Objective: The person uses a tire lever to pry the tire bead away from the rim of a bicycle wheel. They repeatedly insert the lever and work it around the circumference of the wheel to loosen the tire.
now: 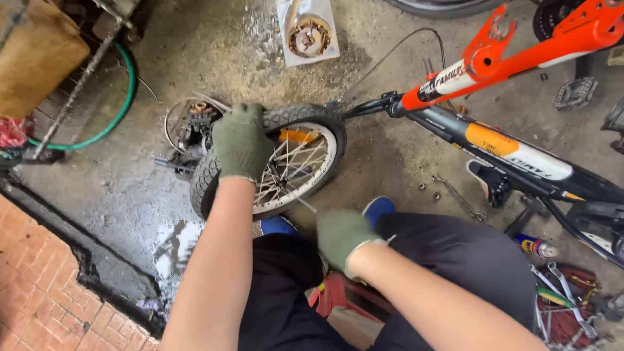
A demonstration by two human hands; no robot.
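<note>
The left hand (242, 143), in a green knit glove, grips the knobbly black tyre of a small white-rimmed bicycle wheel (296, 162) on the wet concrete floor (130, 188); the gloved right hand (342, 235) hovers near it.

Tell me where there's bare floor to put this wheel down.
Bare floor lies left of the wheel, between the green hose and the brick edge, though it is wet. A smaller patch sits between wheel and bike frame. Crowded: the lower right with tools, and the parts behind the left hand.
</note>
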